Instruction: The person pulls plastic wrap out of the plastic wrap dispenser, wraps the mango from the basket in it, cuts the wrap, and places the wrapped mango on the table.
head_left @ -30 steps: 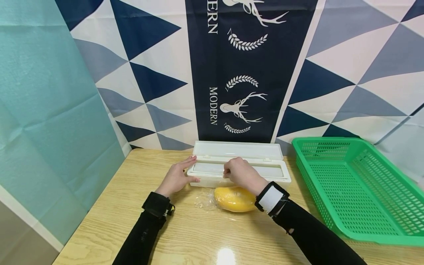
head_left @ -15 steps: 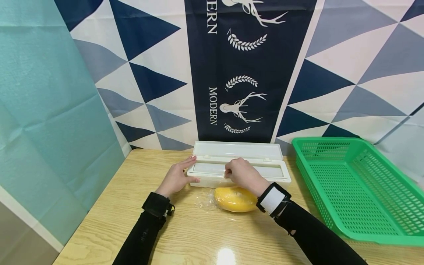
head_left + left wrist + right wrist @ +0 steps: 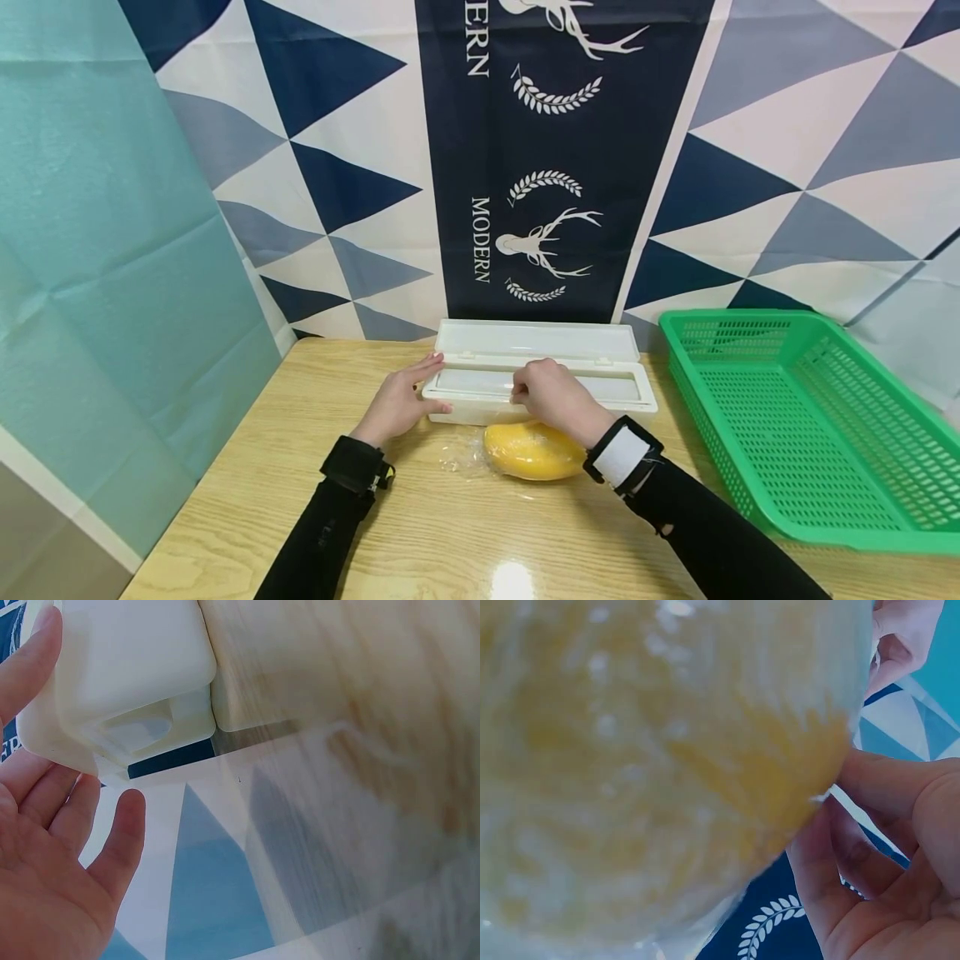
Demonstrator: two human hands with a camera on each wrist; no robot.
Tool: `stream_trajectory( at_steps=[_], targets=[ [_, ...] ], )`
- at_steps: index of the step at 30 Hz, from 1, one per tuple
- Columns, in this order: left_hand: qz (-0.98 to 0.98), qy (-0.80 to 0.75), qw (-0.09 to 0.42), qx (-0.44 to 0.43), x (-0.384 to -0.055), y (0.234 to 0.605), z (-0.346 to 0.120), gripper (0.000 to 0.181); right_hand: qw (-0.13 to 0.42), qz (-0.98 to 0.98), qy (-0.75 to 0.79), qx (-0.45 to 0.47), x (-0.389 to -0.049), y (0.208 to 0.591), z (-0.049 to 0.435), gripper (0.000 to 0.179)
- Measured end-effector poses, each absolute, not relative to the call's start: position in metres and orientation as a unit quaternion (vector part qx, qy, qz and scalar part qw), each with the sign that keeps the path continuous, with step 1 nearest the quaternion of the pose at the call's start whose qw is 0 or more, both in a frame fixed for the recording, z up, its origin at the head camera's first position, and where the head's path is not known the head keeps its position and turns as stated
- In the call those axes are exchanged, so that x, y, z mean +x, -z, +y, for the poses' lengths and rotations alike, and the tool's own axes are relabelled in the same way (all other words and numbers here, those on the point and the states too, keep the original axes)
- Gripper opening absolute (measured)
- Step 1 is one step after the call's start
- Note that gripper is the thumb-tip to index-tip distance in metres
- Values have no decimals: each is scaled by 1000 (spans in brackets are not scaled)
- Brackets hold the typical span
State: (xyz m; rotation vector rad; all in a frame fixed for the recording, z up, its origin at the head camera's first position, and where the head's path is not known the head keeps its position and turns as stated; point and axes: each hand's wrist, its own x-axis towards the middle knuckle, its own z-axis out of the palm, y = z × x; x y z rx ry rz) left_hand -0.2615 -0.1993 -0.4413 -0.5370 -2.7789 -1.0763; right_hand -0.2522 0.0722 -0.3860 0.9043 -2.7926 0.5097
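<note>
A long white plastic wrap dispenser (image 3: 465, 408) stands at the back of the table, its lid (image 3: 536, 340) raised. My left hand (image 3: 397, 406) grips its left end, thumb in front and fingers behind, as the left wrist view also shows. On the dispenser's front rim, my right hand (image 3: 553, 396) pinches the small slide cutter, mostly hidden by the fingers; a white bit shows at the fingertips in the right wrist view. Just in front lies a yellow mango (image 3: 528, 454) under clear plastic wrap (image 3: 463, 457). It fills much of the right wrist view, blurred.
A green plastic basket (image 3: 757, 442) stands to the right on the wooden table (image 3: 420, 533). Patterned cloth (image 3: 360, 183) hangs close behind the dispenser, and a pale teal cloth (image 3: 127, 275) borders the left side.
My right hand has slid slightly to the right along the dispenser's front rim. The left hand keeps its hold, and the mango stays where it was.
</note>
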Motion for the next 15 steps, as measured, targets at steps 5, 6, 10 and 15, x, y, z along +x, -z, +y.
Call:
stream_trajectory(
  at_steps=[5,6,10,15],
  targets=[
    [-915,356,57,-179,-262,441,-199,78,75,-935,-174,300,-251,384,75,13],
    [-916,356,55,-178,-262,442,-199,78,73,-935,-174,299,-250,384,75,13],
    [-916,356,53,-175,-262,442,-199,78,70,-937,-174,296,-250,384,76,13],
    [-915,359,54,-177,-263,442,-200,78,80,-934,-176,300,-250,385,78,14]
  ],
)
